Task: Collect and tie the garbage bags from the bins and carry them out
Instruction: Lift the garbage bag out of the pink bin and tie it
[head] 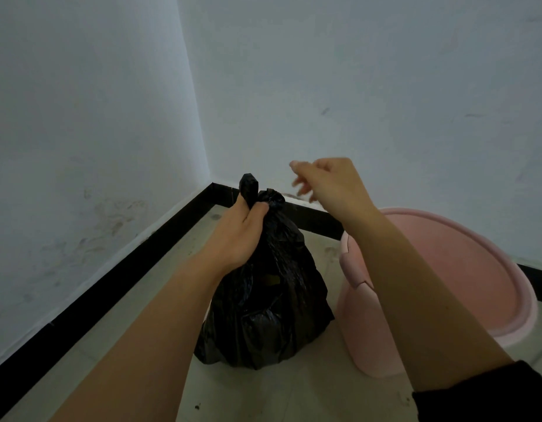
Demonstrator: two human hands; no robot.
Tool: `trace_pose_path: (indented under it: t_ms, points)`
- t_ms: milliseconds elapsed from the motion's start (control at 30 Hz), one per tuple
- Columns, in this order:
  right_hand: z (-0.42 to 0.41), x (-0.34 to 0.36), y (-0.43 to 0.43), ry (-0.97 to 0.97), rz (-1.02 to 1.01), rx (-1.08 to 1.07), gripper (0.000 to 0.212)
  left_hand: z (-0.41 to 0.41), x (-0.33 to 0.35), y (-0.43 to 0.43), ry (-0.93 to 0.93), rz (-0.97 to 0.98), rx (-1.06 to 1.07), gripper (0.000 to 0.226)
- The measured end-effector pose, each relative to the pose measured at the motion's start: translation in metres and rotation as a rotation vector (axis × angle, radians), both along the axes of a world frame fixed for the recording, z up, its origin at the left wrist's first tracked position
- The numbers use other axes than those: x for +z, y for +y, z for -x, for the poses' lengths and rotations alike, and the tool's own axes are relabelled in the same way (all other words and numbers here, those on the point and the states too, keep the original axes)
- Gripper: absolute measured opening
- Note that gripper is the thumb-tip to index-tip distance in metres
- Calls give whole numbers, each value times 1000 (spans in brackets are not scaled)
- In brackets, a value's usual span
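A full black garbage bag stands in the room's corner, its neck gathered into a knot at the top. My left hand grips the neck, with a loop of black plastic sticking up above the fingers. My right hand hovers a little above and to the right of the knot, fingers spread and blurred, holding nothing. Just right of the bag stands a pink plastic bin, partly hidden by my right forearm; no liner shows inside it.
Two pale walls meet in a corner just behind the bag, with a black skirting board along their base. The floor is light tile with a few dark specks near the front.
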State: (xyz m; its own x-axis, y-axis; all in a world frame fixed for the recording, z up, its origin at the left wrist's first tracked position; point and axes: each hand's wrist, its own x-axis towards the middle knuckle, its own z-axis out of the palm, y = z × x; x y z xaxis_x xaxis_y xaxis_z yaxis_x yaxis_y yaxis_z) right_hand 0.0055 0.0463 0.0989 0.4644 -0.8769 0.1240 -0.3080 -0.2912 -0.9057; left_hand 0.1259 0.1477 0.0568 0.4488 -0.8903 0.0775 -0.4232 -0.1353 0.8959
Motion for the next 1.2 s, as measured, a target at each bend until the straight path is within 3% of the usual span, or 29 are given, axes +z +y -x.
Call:
trace_pose_path:
  t_ms: [100, 167, 267, 400, 600, 733, 867, 1000, 1100, 1200]
  points:
    - [-2, -14, 1, 260, -29, 8, 62, -2, -3, -3, 25, 27, -9, 24]
    - [-5, -21, 4, 295, -154, 83, 65, -2, -4, -5, 17, 29, -26, 28]
    - [-11, -27, 4, 192, -303, 141, 53, -2, -5, -8, 19, 24, -47, 31]
    - [-14, -32, -1, 154, -206, 201, 37, -3, -6, -8, 70, 18, -64, 29]
    - [-11, -38, -9, -12, -154, -45, 23, -12, -11, -6, 324, -29, -19, 34]
    - [-5, -30, -12, -5, -243, -15, 19, -21, -14, -3, 562, -9, -110, 35]
    - [1, -28, -8, 287, -381, 248, 24, -31, -19, 0, 541, 14, -104, 25]
    - [-2, -41, -4, 490, -316, 414, 20, -32, -19, 2, 500, 29, -99, 15]
    - [-6, -51, -7, 415, -155, 340, 17, -37, -18, 2, 421, 4, -48, 16]
    - [-10, -66, -13, 278, -39, 258, 39, -39, -15, 3, 302, -34, -54, 19]
